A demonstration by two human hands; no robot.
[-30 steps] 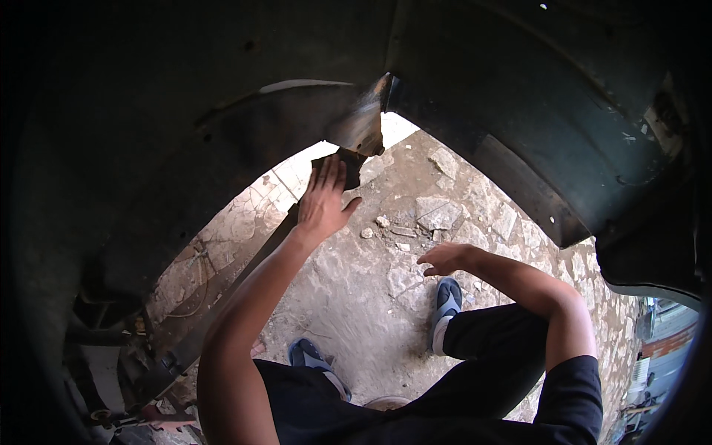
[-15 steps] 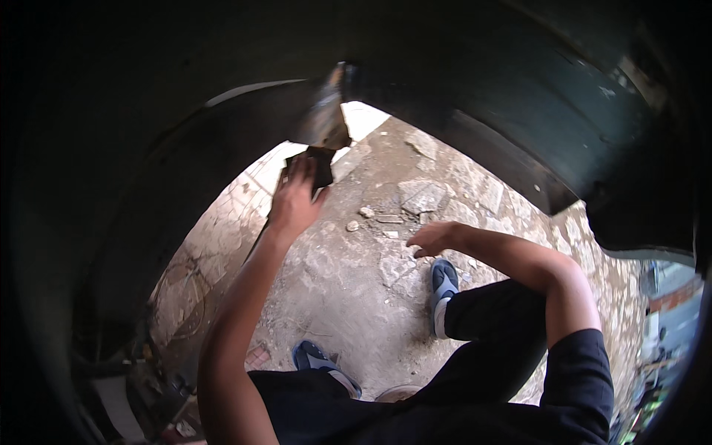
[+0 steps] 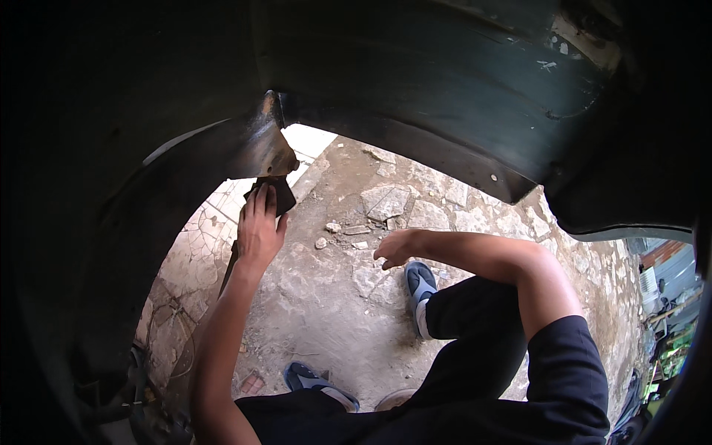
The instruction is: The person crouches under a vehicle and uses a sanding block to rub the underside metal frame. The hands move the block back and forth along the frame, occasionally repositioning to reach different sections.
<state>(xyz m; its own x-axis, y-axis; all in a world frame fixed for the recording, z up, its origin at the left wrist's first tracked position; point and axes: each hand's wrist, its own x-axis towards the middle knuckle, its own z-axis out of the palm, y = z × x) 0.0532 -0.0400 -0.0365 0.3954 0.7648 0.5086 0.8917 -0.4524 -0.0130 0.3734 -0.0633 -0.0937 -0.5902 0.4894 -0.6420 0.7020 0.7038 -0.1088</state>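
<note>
The dark piece (image 3: 282, 197) sits just below the bare metal corner (image 3: 265, 148) of a large dark panel (image 3: 437, 67), partly covered by the fingers. Its exposed corner points to the right; with so much covered, its long axis cannot be told. The left hand (image 3: 256, 233) lies over it from below, fingers straight and near together, thumb standing apart to the right: a spread grip, touching the piece rather than closed around it. A dark bar (image 3: 231, 265) slants down to the left beside the left forearm. Farther right, the right hand (image 3: 395, 248) hangs above the stony ground (image 3: 326, 304), fingers loosely bent and apart from the panel, near a blue-grey shoe (image 3: 421, 285).
</note>
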